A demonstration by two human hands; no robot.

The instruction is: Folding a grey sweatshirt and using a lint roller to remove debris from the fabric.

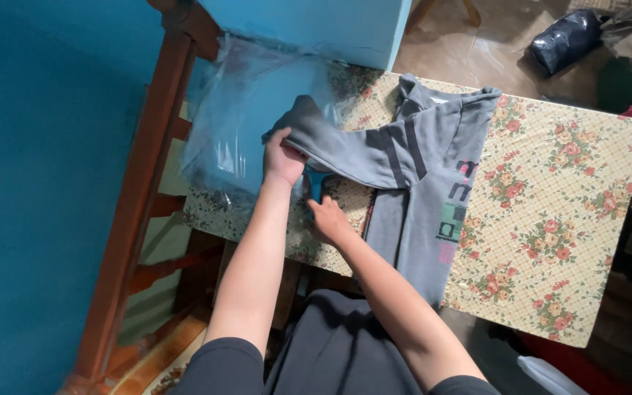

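A person stands at a table (pixel 587 219) covered with a floral cloth. On the table lies a grey sweatshirt (pixel 426 197), body partly folded lengthwise. The right hand (pixel 328 219) rests at the sweatshirt's left edge, fingers curled on something teal; whether it grips is unclear. Just beyond, the left hand (pixel 283 157) grips 1 sleeve (pixel 345 150), lifting it. Folding looks unfinished. A clear plastic bag (pixel 239 124) lies left of the sweatshirt.
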